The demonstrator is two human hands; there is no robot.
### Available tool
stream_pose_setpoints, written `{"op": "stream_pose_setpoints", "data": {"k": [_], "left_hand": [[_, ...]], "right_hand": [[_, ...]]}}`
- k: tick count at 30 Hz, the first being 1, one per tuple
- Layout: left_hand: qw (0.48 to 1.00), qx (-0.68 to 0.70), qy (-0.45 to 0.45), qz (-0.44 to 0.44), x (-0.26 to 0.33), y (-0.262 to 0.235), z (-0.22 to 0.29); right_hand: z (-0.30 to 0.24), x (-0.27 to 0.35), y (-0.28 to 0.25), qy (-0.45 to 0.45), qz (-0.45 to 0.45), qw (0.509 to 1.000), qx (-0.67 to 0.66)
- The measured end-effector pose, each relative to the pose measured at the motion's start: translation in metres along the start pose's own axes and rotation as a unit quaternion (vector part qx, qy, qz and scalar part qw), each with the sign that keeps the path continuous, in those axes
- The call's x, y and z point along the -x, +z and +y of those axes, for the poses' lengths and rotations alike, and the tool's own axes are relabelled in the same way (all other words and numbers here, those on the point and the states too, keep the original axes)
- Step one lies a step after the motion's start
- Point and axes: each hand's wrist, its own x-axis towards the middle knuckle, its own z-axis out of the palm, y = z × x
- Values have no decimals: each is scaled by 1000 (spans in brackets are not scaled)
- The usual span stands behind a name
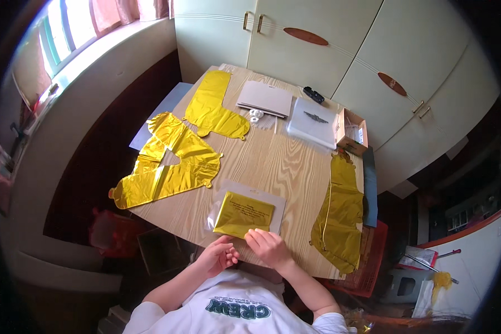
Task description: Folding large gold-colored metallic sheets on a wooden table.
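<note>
Before me, near the table's front edge, a folded gold foil balloon (244,212) with dark print lies on a pale card and clear sleeve (280,209). My right hand (268,246) pinches the near edge of this folded balloon. Just left of it, my left hand (220,257) is palm up by the table edge, below the packet's near left corner. Its fingers are loosely curled and apart, and I see nothing in them.
Flat gold foil balloons lie around the wooden table (261,161): one L-shaped (211,106), one shaped like a 4 (178,167), another (339,217) along the right edge. Behind are grey cards (264,99), white rolls (255,116), clear sleeves (312,122), a small box (352,132) and a black object (314,94).
</note>
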Motion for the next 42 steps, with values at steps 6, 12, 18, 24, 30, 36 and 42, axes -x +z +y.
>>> {"op": "stream_pose_setpoints", "data": {"k": [6,12,18,24,30,36,42], "left_hand": [[942,-318,-25,-104,22,37,53],[892,-397,189,-108,14,59,178],[564,-720,399,66,-158,65,243],[408,-811,369,200,-296,68,265],[347,-819,418,184,-355,78,277],[352,-818,421,174,-343,66,286],[516,-756,396,68,-211,129,254]], "right_hand": [[30,-18,-25,17,22,1000,9],[61,-43,-64,43,17,999,-15],[80,-55,-89,8,-58,998,17],[96,-69,-87,21,-74,997,-11],[109,-70,-93,41,-66,995,-63],[113,-69,-89,42,-68,994,-77],[115,-68,-91,54,-60,993,-89]]}}
